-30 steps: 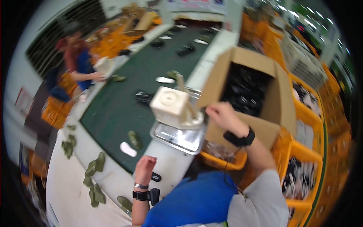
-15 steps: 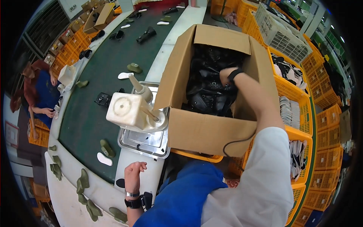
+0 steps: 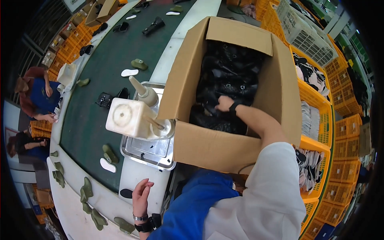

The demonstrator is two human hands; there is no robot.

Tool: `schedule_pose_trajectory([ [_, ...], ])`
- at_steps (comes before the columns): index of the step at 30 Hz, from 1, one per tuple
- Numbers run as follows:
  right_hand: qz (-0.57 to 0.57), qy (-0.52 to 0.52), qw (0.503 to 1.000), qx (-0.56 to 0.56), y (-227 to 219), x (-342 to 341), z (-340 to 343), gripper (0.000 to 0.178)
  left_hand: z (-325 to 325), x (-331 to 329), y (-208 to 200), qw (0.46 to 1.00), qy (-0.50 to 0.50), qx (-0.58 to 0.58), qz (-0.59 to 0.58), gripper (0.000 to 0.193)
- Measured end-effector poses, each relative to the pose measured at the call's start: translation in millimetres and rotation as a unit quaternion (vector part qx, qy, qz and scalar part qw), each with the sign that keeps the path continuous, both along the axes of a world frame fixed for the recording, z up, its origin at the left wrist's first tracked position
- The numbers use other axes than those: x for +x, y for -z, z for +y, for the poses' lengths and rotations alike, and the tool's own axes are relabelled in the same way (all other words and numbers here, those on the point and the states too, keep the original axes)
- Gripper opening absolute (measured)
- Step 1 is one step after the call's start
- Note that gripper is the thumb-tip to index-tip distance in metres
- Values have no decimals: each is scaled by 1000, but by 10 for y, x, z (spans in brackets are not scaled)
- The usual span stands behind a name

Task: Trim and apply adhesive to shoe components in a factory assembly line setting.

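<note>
My right hand [image 3: 225,104] reaches into a tall cardboard box [image 3: 212,148] packed with black leather boot uppers [image 3: 230,66] that carry small buckles and straps. Its fingers are closed at the edge of one black boot upper [image 3: 208,98], near the middle of the pile; the fingertips are partly hidden. My left hand [image 3: 142,194] hovers over the white table edge, empty, its fingers loosely bent and a little apart. Close beside it lies a small black oval pad [image 3: 126,193].
A metal tray [image 3: 140,154] bears a white square bottle [image 3: 124,118] and a nozzled bottle [image 3: 147,96]. Green shoe lasts [image 3: 108,154], white insoles [image 3: 108,165] and black boots lie on the green belt [image 3: 88,128]. Orange crates [image 3: 320,138] line the right; co-workers [image 3: 36,90] are at left.
My right hand has moved from the box's right side toward the middle and nearer to me. My left hand has dropped slightly and its fingers have loosened. The view has shifted slightly.
</note>
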State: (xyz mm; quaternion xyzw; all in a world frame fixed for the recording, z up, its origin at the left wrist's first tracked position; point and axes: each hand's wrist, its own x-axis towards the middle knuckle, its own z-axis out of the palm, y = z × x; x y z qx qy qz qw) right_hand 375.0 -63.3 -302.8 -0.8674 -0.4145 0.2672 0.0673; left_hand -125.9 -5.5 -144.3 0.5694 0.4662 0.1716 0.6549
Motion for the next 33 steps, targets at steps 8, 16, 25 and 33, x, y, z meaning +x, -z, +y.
schedule_pose_trajectory([
  [8, -221, 163, 912, 305, -1932, 340, -222, 29, 111, -83, -2, 989, 76, 118, -46, 20],
  [16, 470, 128, 720, 495, -3280, -1201, -575, 16, 119, -246, -175, 948, 82, 287, -111, 25],
  [25, 451, -176, 822, 300, -1860, -3346, -905, 23, -247, -148, -735, 633, 402, 659, -54, 72],
  [33, 542, 154, 779, 274, -1904, -3177, -1120, 49, -121, -269, -114, 925, 289, 151, -197, 62],
])
